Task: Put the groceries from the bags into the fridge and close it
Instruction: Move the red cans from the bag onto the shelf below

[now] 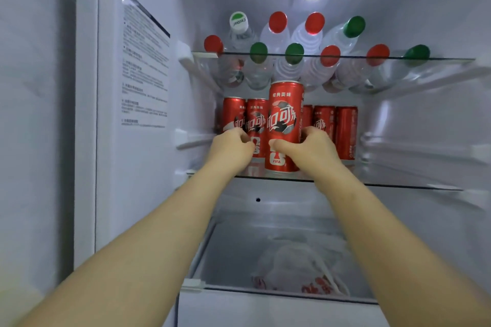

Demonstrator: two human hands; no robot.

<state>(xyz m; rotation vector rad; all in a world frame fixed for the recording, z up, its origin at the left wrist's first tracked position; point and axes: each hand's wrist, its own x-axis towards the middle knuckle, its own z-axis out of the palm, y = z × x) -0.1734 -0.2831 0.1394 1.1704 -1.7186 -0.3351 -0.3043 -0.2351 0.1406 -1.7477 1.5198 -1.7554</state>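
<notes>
1. The open fridge (143,167) surrounds both hands.
2. Below the forearms, a drawer (210,247) holds a plastic bag (300,268).
3. Above the hands, water bottles (294,53) crowd the upper shelf (438,60).
4. Behind the hands, red cans (345,130) line the glass shelf (385,184).
5. The right hand (310,150) wraps the upright front can (285,119). The left hand (231,148) has curled fingers beside it, grip unclear.

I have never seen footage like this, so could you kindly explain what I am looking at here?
No machine: a person wears a head camera that looks down at their own bare arms in an open fridge. The right hand grips a red cola can standing on a glass shelf, before a row of cans. The left hand curls beside it; whether it holds anything is unclear. Water bottles lie on the shelf above; a plastic bag sits in the drawer below.
</notes>
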